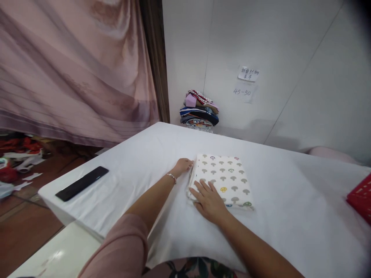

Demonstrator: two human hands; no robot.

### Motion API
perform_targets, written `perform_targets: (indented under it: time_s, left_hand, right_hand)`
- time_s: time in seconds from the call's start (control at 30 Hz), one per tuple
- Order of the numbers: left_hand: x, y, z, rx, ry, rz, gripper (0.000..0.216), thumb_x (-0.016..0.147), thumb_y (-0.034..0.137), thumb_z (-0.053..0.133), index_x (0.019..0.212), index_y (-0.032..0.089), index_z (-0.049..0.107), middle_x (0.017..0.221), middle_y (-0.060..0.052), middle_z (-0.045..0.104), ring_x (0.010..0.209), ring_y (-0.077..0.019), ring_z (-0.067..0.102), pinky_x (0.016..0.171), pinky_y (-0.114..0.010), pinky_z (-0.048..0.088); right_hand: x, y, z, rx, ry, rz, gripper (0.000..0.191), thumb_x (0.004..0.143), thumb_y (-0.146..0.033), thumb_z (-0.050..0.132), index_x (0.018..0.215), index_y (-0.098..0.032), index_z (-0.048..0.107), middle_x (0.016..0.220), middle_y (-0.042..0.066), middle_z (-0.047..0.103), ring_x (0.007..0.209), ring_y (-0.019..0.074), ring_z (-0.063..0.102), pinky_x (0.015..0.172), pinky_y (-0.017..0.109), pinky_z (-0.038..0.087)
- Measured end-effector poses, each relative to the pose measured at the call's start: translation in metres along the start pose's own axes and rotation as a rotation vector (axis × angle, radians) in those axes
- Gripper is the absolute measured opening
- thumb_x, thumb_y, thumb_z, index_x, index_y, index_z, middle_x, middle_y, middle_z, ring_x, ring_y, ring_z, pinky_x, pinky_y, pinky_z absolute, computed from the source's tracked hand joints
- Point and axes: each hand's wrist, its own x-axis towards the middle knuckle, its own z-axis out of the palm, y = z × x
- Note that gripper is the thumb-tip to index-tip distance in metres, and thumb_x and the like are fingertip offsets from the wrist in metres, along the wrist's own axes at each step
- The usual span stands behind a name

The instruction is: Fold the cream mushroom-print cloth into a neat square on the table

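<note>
A white cloth printed with mushrooms [228, 172], mostly grey with a few coloured ones, lies folded into a thick, roughly square bundle on the white-covered table [278, 216]. At the bundle's far left edge, my left hand [183, 166] has its fingers curled in and pinched on the layered side of the cloth. My right hand [210, 202] rests on the near left part of the bundle, palm down and fingers spread over the top layer. The cloth beneath that hand is hidden.
A flat black object [82, 183] lies by the table's left edge. Red fabric [361, 199] sits at the far right. Behind the table, a stack of folded fabrics [199, 110] stands against the wall, and a pink curtain [78, 65] hangs at left.
</note>
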Motion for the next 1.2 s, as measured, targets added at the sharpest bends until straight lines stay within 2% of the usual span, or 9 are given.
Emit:
perform_targets:
  time_s: [0.13,0.27,0.43,0.67,0.83,1.03,1.2]
  left_hand:
    - [-0.022,-0.006,-0.004,0.038,-0.042,0.022,0.030,0.075,0.041,0.062,0.061,0.014,0.058,0.050,0.002,0.053,0.048,-0.0079,0.044,0.050,-0.021,0.038]
    - [-0.027,-0.006,0.002,0.121,-0.035,0.065,0.032,0.070,0.046,0.065,0.063,0.015,0.060,0.054,0.002,0.056,0.055,-0.0109,0.049,0.054,-0.022,0.038]
    - [-0.020,0.000,0.013,0.256,0.022,0.092,0.031,0.066,0.046,0.068,0.067,0.016,0.062,0.069,-0.003,0.064,0.067,-0.0155,0.056,0.060,-0.024,0.039]
    - [-0.015,0.002,0.026,0.345,0.082,0.079,0.020,0.077,0.035,0.058,0.075,0.015,0.062,0.079,-0.005,0.067,0.074,-0.0159,0.059,0.062,-0.024,0.039]
    - [-0.014,0.001,0.024,0.361,0.063,0.068,0.022,0.078,0.036,0.058,0.074,0.014,0.063,0.079,-0.005,0.068,0.074,-0.0158,0.060,0.060,-0.023,0.039]
    - [-0.003,0.016,0.022,0.409,0.082,0.071,0.037,0.079,0.051,0.054,0.079,0.015,0.063,0.082,-0.006,0.069,0.076,-0.0178,0.062,0.062,-0.025,0.040]
    - [0.009,0.022,0.039,0.476,0.156,0.048,0.029,0.084,0.042,0.049,0.089,0.016,0.061,0.096,-0.011,0.067,0.092,-0.0222,0.061,0.071,-0.028,0.042]
  right_hand:
    - [0.000,0.000,0.002,-0.011,0.012,-0.009,0.050,0.090,-0.035,0.043,0.139,-0.027,0.035,0.147,0.007,0.033,0.135,0.0295,0.024,0.108,0.052,0.018]
    - [-0.001,0.000,0.003,-0.030,0.021,-0.011,0.049,0.091,-0.035,0.042,0.139,-0.027,0.036,0.146,0.007,0.034,0.135,0.0294,0.024,0.108,0.053,0.020]
    - [-0.002,0.000,0.005,-0.048,0.052,-0.019,0.048,0.091,-0.034,0.042,0.139,-0.028,0.037,0.146,0.007,0.035,0.135,0.0298,0.024,0.107,0.052,0.022]
    - [-0.001,0.000,0.007,-0.055,0.056,-0.008,0.049,0.091,-0.035,0.042,0.138,-0.028,0.037,0.146,0.006,0.035,0.135,0.0293,0.025,0.107,0.052,0.021]
    - [-0.001,0.000,0.006,-0.042,0.039,-0.008,0.047,0.091,-0.035,0.041,0.138,-0.028,0.038,0.146,0.007,0.034,0.135,0.0292,0.024,0.107,0.052,0.020]
    - [-0.001,-0.003,0.002,-0.024,0.033,-0.002,0.047,0.091,-0.034,0.042,0.138,-0.030,0.037,0.145,0.006,0.036,0.134,0.0288,0.025,0.107,0.052,0.020]
    - [0.000,-0.003,0.000,-0.018,0.029,0.017,0.051,0.090,-0.034,0.044,0.139,-0.028,0.035,0.146,0.008,0.034,0.135,0.0292,0.024,0.107,0.052,0.019]
